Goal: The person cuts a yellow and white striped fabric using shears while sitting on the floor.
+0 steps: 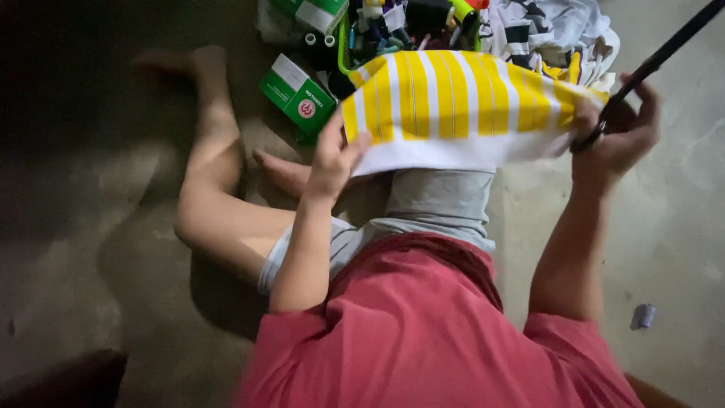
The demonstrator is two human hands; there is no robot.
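Note:
A piece of yellow-and-white striped cloth is stretched between my two hands above my lap. My left hand pinches its left edge, thumb on top. At the right edge my right hand grips the cloth together with a dark handled tool, probably scissors, whose long black part runs up to the top right corner. I sit on the floor in a red shirt and grey shorts, left leg bent out to the side.
A green basket full of small sewing items stands past the cloth. Green-and-white boxes lie to its left. More patterned fabric is heaped at the top right. A small scrap lies on the concrete floor.

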